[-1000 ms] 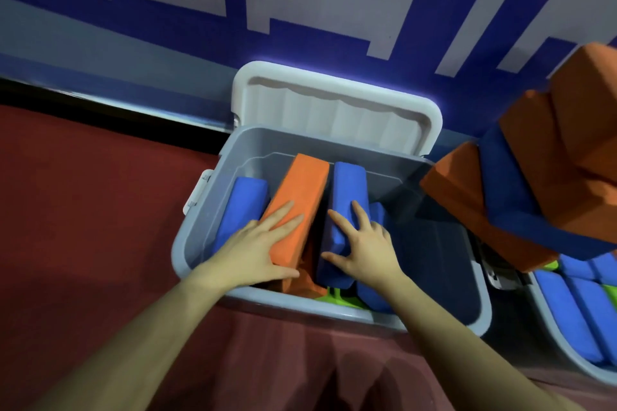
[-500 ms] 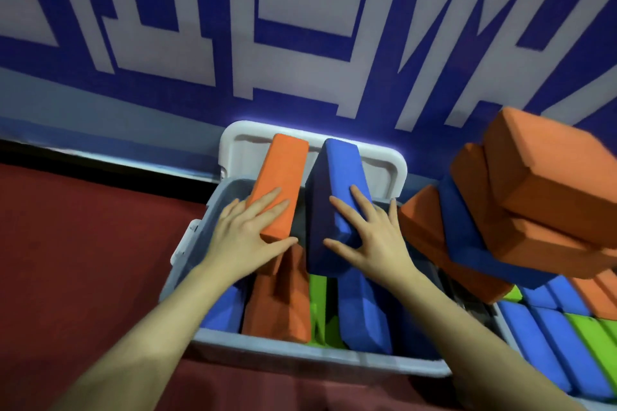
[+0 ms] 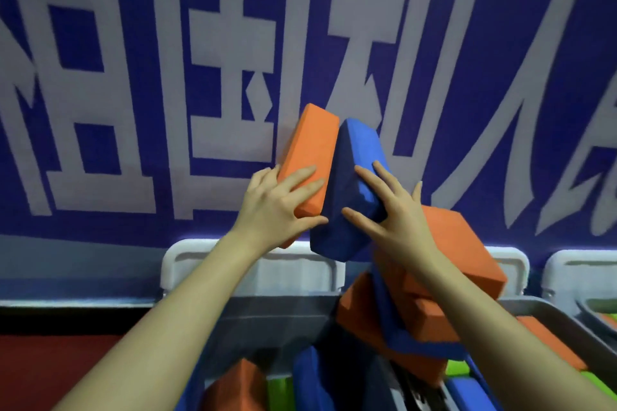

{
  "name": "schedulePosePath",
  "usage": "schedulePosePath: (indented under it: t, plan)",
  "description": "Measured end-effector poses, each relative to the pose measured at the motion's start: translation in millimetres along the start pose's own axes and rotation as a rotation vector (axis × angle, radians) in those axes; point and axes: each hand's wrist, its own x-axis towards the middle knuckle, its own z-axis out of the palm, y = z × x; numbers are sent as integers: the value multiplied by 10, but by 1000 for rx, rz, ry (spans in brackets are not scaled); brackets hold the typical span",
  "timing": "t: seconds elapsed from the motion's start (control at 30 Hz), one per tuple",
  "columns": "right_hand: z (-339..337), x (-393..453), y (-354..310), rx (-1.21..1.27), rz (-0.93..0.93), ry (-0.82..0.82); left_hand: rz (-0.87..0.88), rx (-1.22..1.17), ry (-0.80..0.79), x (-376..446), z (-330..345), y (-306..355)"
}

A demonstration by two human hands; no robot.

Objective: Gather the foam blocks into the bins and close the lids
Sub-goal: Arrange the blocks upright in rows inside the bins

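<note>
My left hand (image 3: 278,207) grips an orange foam block (image 3: 309,150), held up high in front of the wall. My right hand (image 3: 389,213) grips a blue foam block (image 3: 359,170) right beside it, and the two blocks touch along their sides. Below them stands the grey bin (image 3: 277,320) with its white lid (image 3: 300,269) open against the wall. Orange, green and blue blocks (image 3: 309,377) lie inside it. A leaning pile of orange and blue blocks (image 3: 430,320) rises from the second bin (image 3: 547,314) on the right.
A blue wall with large pale lettering (image 3: 213,77) fills the background. Red floor (image 3: 43,367) lies to the left of the bin. A third bin's white lid (image 3: 581,270) shows at the far right edge.
Both hands have lifted the orange and blue blocks up out of the bin, from lying inside it to well above the open lid. The view has tilted upward.
</note>
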Motion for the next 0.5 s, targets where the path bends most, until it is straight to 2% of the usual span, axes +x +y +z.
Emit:
schedulePosePath:
  t: [0.2,0.37,0.5]
  plan:
    - [-566,-46,341,30,101,200,208,-3,54,724,48,346]
    - [-646,-399,707,33,244,247,381,16,36,1095,165,765]
    - [-653,-592,912,-88,228,215,469,41,4,1177,289,958]
